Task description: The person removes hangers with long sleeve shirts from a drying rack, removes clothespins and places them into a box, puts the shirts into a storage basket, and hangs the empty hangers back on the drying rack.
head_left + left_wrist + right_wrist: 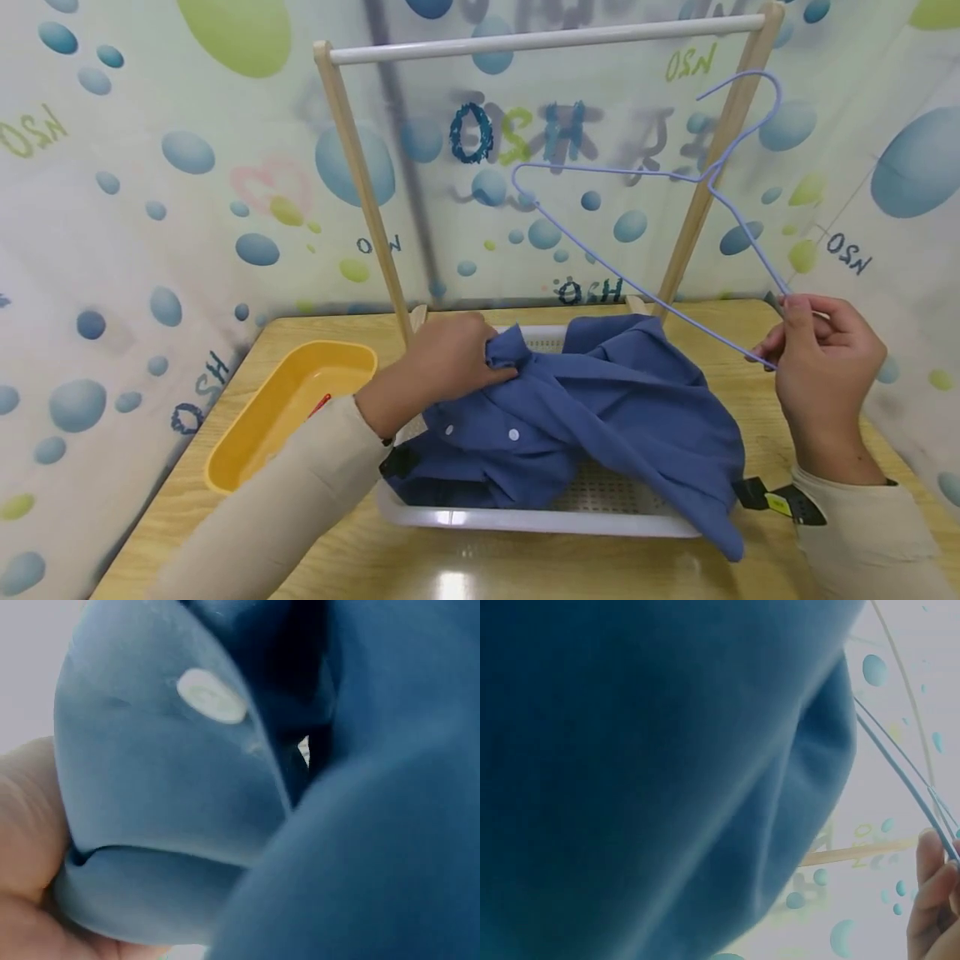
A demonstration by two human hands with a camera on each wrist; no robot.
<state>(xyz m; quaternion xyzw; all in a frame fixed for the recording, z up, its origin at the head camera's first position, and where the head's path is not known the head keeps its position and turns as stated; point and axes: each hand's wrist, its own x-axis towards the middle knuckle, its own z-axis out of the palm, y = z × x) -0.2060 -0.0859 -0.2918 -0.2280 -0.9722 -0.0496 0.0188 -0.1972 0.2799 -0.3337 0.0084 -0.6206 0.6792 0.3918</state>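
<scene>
A blue shirt (600,392) with white buttons lies bunched over a white basket (540,522), its right part draping past the front rim. My left hand (457,354) grips a fold of the shirt at its upper left; in the left wrist view a button shows close by on the cloth (157,765). Off to the right, my right hand (828,358) holds a lilac wire hanger (622,279) by one lower corner, with the hook up and the other corner pointing left. Cloth fills most of the right wrist view, the fingers (934,892) and hanger at its right edge.
Behind the basket stands a rack with wooden posts (363,183) and a white crossbar (547,39). Left of the basket, a yellow tray (255,417) with a small red item (320,405) sits on the wooden table (360,558). A patterned curtain (135,250) surrounds the table.
</scene>
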